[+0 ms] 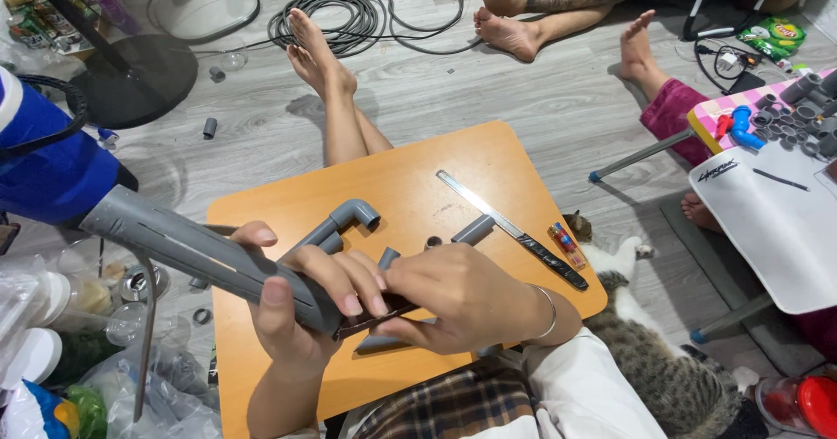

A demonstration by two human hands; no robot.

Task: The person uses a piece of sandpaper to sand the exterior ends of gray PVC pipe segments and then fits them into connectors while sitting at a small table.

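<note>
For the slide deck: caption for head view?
Left hand grips grey nozzle; right hand beside it, over pipes on table.

The heat gun (105,204) has a blue body and grey nozzle; the pipe pieces (344,221) are grey on an orange tabletop (288,212). A tabby cat (649,356) shows grey-brown stripes and white paws. The cloth (453,408) at the lap looks plaid, perhaps brown and navy.

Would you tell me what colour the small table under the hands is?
Orange table, seen best in the head view.
</note>
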